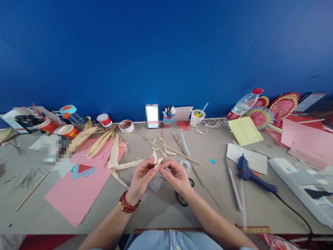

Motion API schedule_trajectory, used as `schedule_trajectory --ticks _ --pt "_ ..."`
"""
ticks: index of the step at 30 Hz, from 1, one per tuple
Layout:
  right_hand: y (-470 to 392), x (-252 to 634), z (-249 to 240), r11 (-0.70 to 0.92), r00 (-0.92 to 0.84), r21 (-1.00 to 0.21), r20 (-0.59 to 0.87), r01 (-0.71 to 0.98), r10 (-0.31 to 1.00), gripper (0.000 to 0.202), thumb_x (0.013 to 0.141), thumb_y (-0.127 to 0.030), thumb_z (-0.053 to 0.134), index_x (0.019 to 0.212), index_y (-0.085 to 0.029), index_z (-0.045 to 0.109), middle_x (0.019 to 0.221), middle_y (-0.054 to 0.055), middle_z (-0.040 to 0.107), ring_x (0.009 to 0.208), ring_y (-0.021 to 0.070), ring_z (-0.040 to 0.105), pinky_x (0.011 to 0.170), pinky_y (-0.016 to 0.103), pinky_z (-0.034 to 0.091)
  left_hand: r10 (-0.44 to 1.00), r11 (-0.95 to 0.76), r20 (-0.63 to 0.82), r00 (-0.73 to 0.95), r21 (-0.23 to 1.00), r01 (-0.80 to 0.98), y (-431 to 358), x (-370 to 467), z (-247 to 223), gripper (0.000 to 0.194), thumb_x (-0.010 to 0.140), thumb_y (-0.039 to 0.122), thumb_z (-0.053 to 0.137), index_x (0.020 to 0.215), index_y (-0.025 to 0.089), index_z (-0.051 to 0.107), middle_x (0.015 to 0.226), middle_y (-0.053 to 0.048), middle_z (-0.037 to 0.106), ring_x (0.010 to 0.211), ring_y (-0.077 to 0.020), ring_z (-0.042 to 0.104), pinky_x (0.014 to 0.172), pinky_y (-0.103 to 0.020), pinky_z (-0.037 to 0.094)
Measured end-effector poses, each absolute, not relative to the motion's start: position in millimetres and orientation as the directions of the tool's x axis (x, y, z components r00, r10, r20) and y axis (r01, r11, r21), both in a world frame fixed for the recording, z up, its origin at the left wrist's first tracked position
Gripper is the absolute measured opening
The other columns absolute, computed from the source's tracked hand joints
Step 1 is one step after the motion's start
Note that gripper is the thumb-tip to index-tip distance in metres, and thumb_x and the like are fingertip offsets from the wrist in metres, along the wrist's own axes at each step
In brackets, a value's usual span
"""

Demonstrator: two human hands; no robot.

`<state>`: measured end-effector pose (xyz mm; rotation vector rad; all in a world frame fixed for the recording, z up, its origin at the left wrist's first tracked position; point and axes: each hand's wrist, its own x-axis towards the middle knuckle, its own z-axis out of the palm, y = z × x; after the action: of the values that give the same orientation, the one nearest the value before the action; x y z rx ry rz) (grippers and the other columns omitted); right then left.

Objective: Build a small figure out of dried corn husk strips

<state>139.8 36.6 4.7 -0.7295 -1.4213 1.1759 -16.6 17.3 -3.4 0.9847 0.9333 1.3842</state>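
Note:
A small corn husk flower (157, 161) with pale pointed petals is pinched between both hands over the middle of the table. My left hand (142, 173), with red beads at the wrist, grips its left side between thumb and forefinger. On the other side my right hand (176, 174) is closed on it as well; its base is hidden by the fingers. Dried corn husks (113, 156) lie to the left, one strip reaching toward my left hand. Beside my right hand are a roll of clear tape (185, 165) and black-handled scissors (181, 199), partly covered by the wrist.
At right lie a blue glue gun (256, 177), glue sticks (234, 187) and a white power strip (303, 192). Pink paper (78, 196) and thin wires (27, 180) are at left. A phone (152, 116), a pen cup (168, 120) and a bottle (243, 106) stand along the blue wall.

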Motion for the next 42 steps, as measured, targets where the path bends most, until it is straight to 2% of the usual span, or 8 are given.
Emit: schedule_trajectory --ticks 15,29,36,42 --pt "33.3 137.6 7.8 0.471 -0.18 -0.881 0.47 -0.041 0.864 0.008 0.085 -0.016 0.067 0.08 -0.021 0.064 0.078 0.003 0.065 0.076 0.0173 0.062 0.073 0.031 0.05 0.986 -0.159 0.139 -0.087 0.942 -0.296 16.2 -14.7 1.2 0.01 0.08 0.023 0.073 0.084 0.019 0.065 0.085 -0.001 0.058 0.079 -0.013 0.057 0.075 -0.024 0.051" --pt "33.7 135.8 7.7 0.474 -0.176 -0.88 0.471 -0.027 0.865 0.008 0.085 -0.018 0.067 0.079 -0.021 0.064 0.077 0.003 0.065 0.075 0.0174 0.063 0.071 0.031 0.052 0.958 -0.286 0.275 -0.085 0.938 -0.194 15.2 -15.4 -0.4 0.006 0.085 0.015 0.066 0.085 0.02 0.063 0.086 -0.001 0.057 0.08 -0.0122 0.055 0.074 -0.022 0.048" --pt "33.6 136.4 7.7 0.468 -0.178 -0.883 0.467 -0.04 0.866 0.008 0.086 -0.018 0.067 0.079 -0.021 0.064 0.077 0.002 0.064 0.075 0.0167 0.062 0.072 0.03 0.051 0.968 -0.247 0.23 -0.1 0.943 -0.223 15.0 -15.9 -3.8 0.006 0.083 0.018 0.069 0.087 0.021 0.066 0.09 -0.002 0.058 0.083 -0.0134 0.057 0.075 -0.024 0.05" --pt "34.8 137.7 6.9 0.467 -0.199 -0.884 0.462 -0.026 0.864 0.007 0.086 -0.018 0.066 0.081 -0.022 0.064 0.078 0.002 0.064 0.076 0.0173 0.062 0.073 0.031 0.051 0.976 -0.212 0.196 -0.09 0.95 -0.231 15.8 -15.2 -2.4 0.004 0.082 0.02 0.07 0.082 0.019 0.066 0.086 -0.002 0.058 0.079 -0.0134 0.057 0.074 -0.024 0.051"
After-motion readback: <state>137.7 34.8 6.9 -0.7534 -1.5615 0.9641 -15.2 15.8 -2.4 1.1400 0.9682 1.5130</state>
